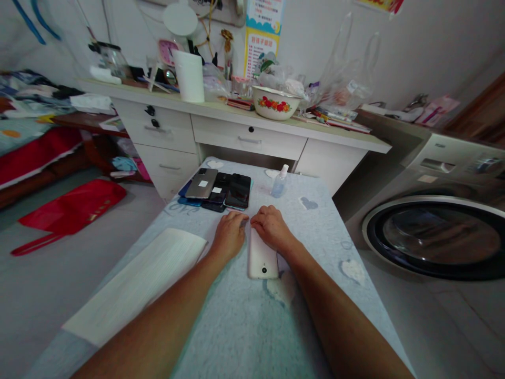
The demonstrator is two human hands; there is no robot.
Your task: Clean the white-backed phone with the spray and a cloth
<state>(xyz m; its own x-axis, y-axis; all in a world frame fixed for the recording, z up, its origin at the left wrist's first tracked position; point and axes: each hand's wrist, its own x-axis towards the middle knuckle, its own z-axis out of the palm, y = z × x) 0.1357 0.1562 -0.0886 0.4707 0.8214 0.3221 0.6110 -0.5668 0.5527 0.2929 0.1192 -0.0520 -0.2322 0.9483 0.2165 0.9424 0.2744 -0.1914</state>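
A white smartphone (263, 259) lies back side up on the cloth-covered table, its camera end toward me. My right hand (273, 226) rests over the phone's far end, fingers curled and pressed together. Just left of that end is my left hand (232, 231), closed with thumb and forefinger pinched near the right fingertips. Whatever sits between the fingers of either hand is too small or hidden to make out. Beyond my hands lie several stacked phones, among them a grey phone (202, 184) and a black phone (238, 191). A small clear spray bottle (278, 184) stands to their right.
Left of my forearm lies a long whitish sheet (142, 281) on the table (315, 226). A white desk (158, 142) with drawers stands behind, holding a flowered enamel bowl (276, 105) and a white cylinder (190, 79). A washing machine (437, 184) is at right, a red bag (79, 210) on the floor.
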